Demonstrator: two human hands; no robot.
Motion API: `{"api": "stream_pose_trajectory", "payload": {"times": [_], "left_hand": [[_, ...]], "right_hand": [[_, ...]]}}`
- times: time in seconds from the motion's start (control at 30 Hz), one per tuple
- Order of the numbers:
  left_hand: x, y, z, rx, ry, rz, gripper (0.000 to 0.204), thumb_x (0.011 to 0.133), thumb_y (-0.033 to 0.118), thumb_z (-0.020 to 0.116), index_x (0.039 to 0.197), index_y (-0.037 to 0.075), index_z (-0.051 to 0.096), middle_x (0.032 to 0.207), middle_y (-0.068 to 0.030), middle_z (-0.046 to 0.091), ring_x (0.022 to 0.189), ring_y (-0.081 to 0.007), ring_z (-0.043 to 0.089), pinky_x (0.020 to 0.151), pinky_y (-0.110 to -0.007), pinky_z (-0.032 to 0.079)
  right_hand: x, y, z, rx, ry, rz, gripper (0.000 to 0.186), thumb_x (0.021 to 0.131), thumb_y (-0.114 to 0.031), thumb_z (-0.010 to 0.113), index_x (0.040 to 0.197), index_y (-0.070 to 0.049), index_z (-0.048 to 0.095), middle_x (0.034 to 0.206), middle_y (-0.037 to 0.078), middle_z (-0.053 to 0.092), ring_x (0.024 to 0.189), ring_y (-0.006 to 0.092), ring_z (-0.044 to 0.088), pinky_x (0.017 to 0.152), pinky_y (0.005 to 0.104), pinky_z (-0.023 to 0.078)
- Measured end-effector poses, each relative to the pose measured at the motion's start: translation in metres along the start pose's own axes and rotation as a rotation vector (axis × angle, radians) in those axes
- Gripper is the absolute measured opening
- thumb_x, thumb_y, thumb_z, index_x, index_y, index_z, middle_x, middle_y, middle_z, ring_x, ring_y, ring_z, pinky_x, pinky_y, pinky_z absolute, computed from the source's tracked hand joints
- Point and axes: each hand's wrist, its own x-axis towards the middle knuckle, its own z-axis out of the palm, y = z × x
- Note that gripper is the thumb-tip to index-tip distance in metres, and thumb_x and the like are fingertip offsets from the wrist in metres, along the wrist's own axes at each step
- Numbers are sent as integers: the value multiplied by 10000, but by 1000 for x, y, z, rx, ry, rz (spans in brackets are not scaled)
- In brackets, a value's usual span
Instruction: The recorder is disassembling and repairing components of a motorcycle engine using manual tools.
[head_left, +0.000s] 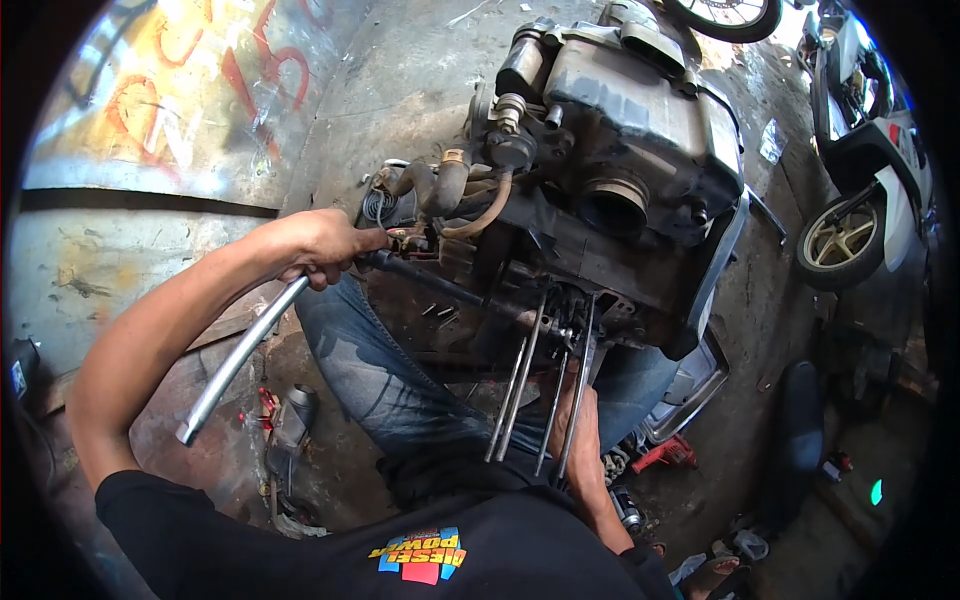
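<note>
My left hand [332, 243] is closed on a bar at the left of a grimy scooter engine assembly [625, 120]; a silver tube [240, 365] slants down from beneath my fist, and a dark shaft [440, 285] runs from it toward the engine's underside. Several long thin metal rods [508, 400] stick out toward me from the lower middle of the assembly, around a dark bracket [610, 310]. My right hand [578, 400] reaches up behind these rods to the underside; its fingers are hidden. Hoses [485, 215] and a round air opening [612, 208] sit above.
My jeans-clad legs [370, 360] flank the work. At right stand a white scooter [880, 185], a black seat [800, 420], a metal tray [690, 405] and a red power tool [670, 452]. More parts [295, 430] lie at lower left. A painted metal panel [160, 90] is at upper left.
</note>
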Motion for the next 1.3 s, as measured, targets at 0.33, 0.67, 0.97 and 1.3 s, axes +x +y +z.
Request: {"api": "stream_pose_trajectory", "payload": {"times": [0.33, 0.67, 0.97, 1.3], "left_hand": [[38, -15, 16, 304, 332, 280, 626, 939, 526, 511, 676, -30, 626, 563, -156, 562, 457, -257, 556, 451, -391, 442], [43, -26, 31, 132, 389, 292, 598, 887, 491, 574, 639, -53, 578, 520, -127, 516, 419, -249, 505, 415, -397, 402], [37, -26, 48, 212, 643, 272, 578, 799, 539, 576, 985, 5, 697, 976, -271, 668, 974, -433, 643, 837, -455, 485], [38, -26, 46, 139, 580, 171, 528, 770, 444, 600, 1018, -12, 694, 1052, -249, 678, 990, -403, 660, 825, -438, 502]], "right_hand": [[3, 3, 5, 11, 40, -27, 186, 812, 7, 569, 996, 30, 566, 950, 238, 538, 891, 419, 519, 776, 497, 435], [1, -4, 4, -30, 271, -332, 236, 806, 55, 496, 1041, 76, 482, 854, 242, 498, 798, 429, 501, 725, 499, 413], [-2, -8, 6, -11, 299, -386, 299, 834, 26, 528, 1132, 55, 527, 985, 239, 533, 917, 428, 523, 825, 482, 444], [-3, -8, 8, -45, 330, -372, 355, 834, 45, 537, 1185, 90, 509, 970, 280, 547, 881, 468, 538, 777, 516, 450]]}}
